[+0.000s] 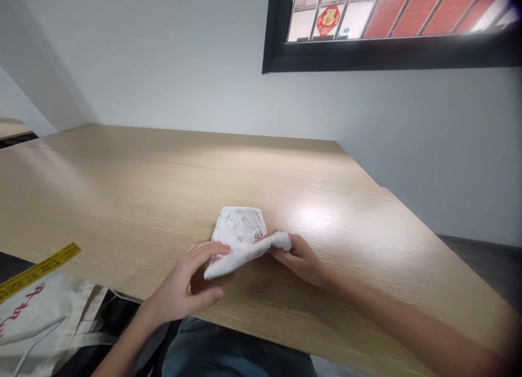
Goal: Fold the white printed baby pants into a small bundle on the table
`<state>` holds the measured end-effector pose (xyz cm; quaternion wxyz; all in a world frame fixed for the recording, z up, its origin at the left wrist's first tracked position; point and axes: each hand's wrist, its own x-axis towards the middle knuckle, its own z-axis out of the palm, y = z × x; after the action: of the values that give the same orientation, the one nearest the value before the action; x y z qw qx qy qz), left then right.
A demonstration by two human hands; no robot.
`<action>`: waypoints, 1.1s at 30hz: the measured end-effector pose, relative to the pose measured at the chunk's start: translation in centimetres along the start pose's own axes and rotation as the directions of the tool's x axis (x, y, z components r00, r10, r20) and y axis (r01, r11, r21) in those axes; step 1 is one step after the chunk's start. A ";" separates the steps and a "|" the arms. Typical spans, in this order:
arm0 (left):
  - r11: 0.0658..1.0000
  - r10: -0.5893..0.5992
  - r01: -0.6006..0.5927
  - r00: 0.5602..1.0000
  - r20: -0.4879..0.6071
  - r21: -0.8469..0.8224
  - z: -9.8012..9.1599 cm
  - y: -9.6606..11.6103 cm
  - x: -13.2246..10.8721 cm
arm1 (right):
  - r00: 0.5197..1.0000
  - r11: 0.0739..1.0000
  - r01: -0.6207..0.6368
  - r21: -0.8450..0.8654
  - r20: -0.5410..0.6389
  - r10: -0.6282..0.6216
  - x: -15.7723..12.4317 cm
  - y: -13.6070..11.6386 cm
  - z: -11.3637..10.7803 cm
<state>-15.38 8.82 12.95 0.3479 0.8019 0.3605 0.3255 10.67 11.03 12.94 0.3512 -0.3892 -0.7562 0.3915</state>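
A small white cloth (240,230) with a print of little coloured figures lies partly folded on the table near its front edge. Its near part is lifted into a thick fold that slants up to the right. At the right end of this fold, my right hand (299,260) grips the cloth, with some of its fingers hidden behind or under the fabric. On the left, my left hand (187,282) rests its fingertips on the cloth, thumb spread well apart and below the fold.
The pale wooden table (122,186) runs back to a grey wall (183,67) with a dark-framed window (367,56). At lower left are a cream bag (44,322) with red lettering and a yellow printed strip (41,271) lying over the table's front edge.
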 end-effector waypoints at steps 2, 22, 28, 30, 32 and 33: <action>0.974 -0.186 0.176 0.980 -0.067 -0.143 0.5 0.0 0.6 | 0.987 0.989 -0.117 0.092 -0.103 0.126 0.1 0.0 0.3; 0.772 0.025 0.246 0.910 -0.414 0.586 5.9 0.8 4.0 | 0.951 0.734 0.124 -0.667 -0.132 -0.281 0.4 0.0 2.1; 0.755 -0.106 0.180 0.982 -0.154 0.630 4.9 0.0 2.9 | 0.994 0.701 0.102 -0.706 0.054 -0.091 -0.4 0.9 1.9; 0.777 -0.182 0.246 0.969 -0.167 0.579 3.8 -0.6 1.9 | 0.999 0.777 -0.026 -0.629 -0.048 -0.005 -0.6 1.1 0.9; 0.809 -0.233 0.297 0.954 -0.189 0.506 2.6 -0.9 1.2 | 0.985 0.867 -0.130 -0.480 -0.163 0.057 -0.8 0.9 0.1; 0.832 -0.257 0.319 0.947 -0.194 0.453 2.0 -1.0 1.1 | 0.974 0.910 -0.167 -0.381 -0.205 0.093 -0.9 0.6 0.0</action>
<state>-13.56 9.52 11.38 0.1607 0.7770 0.5676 0.2196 11.25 10.48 12.17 0.3061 -0.5359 -0.7566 0.2160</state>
